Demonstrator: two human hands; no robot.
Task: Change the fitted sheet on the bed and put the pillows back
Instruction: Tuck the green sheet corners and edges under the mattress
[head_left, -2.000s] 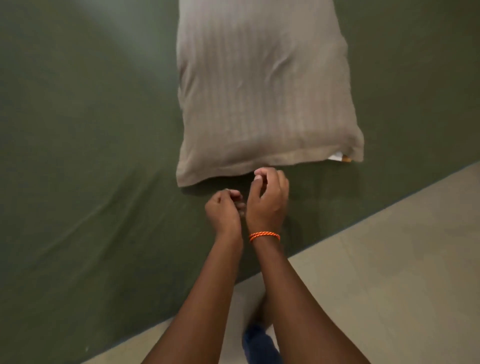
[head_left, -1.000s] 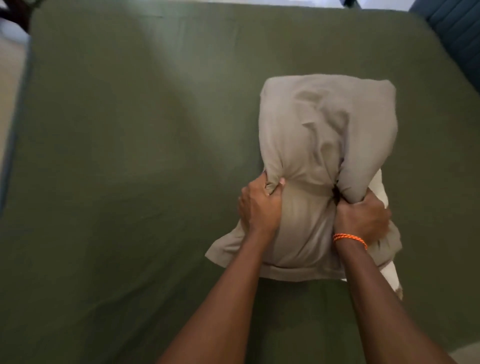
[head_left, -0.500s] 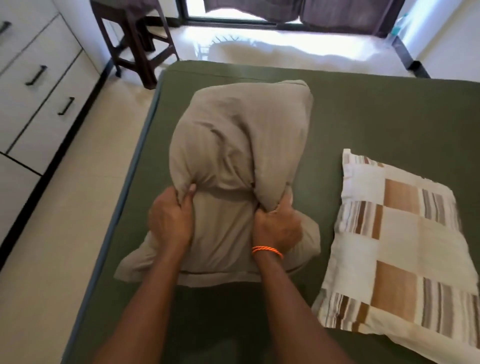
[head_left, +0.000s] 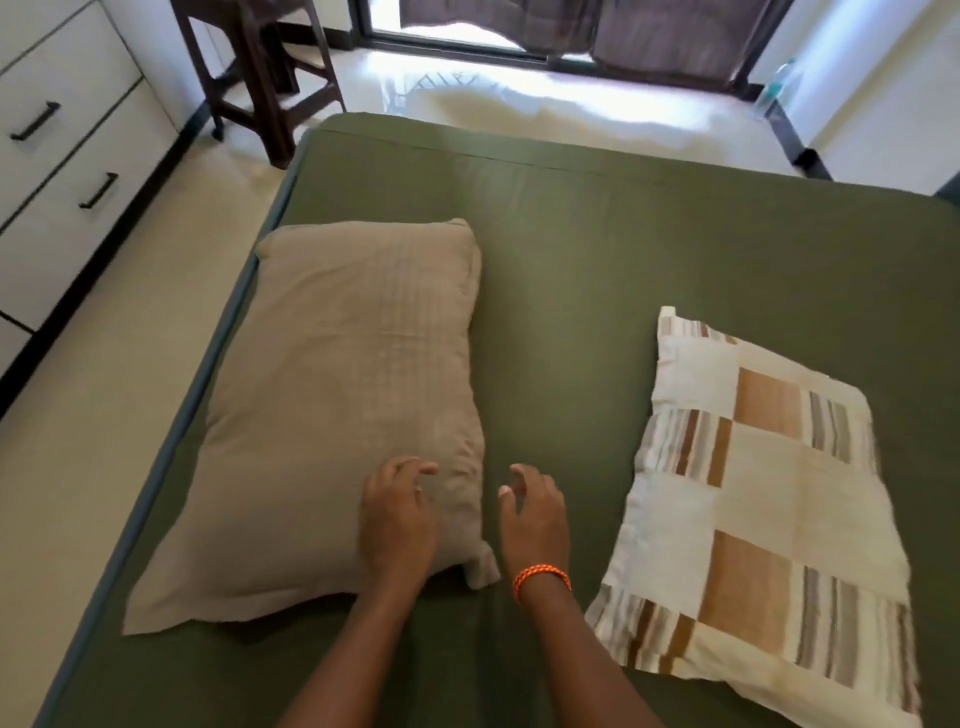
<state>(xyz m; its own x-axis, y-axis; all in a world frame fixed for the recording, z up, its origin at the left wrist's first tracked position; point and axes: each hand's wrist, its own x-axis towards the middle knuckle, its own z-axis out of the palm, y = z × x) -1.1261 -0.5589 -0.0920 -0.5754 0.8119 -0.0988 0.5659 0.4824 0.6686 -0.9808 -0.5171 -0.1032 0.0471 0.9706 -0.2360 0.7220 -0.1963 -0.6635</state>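
A green fitted sheet (head_left: 597, 249) covers the whole bed. A taupe pillow (head_left: 337, 405) lies flat along the bed's left side. A cream and brown patchwork pillow (head_left: 753, 493) lies on the right side. My left hand (head_left: 397, 517) hovers over the taupe pillow's near right corner, fingers loosely spread, holding nothing. My right hand (head_left: 535, 514), with an orange band on the wrist, is above the sheet between the two pillows, fingers relaxed and empty.
White drawers (head_left: 62, 156) with black handles line the left wall. A dark wooden chair (head_left: 260, 78) stands past the bed's far left corner. Curtains and a bright glass door (head_left: 545, 36) are beyond the bed's far end. A bottle (head_left: 776, 88) stands by the right wall.
Both hands gripped the bunched taupe pillow and carried it to the bed's left side. Now it lies flat and both hands have let go.
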